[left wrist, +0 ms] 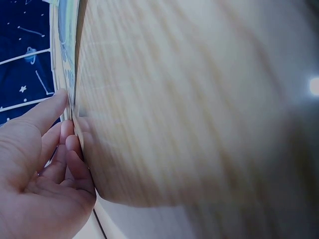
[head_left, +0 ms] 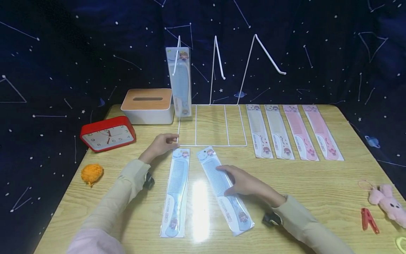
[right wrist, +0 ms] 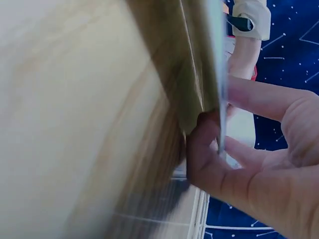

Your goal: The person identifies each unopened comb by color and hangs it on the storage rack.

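Head view: the right hand is pinching a packaged blue comb lying on the table, thumb under its edge and fingers over it (the right wrist view confirms this). The left hand, fingers loosely curled, is pressing down the near corner of the white wire rack. One blue comb is hanging on the leftmost hook beyond the left fingers; another is lying between the hands. Four more packaged combs are waiting beyond the right fingers, so the hanging appears barely begun.
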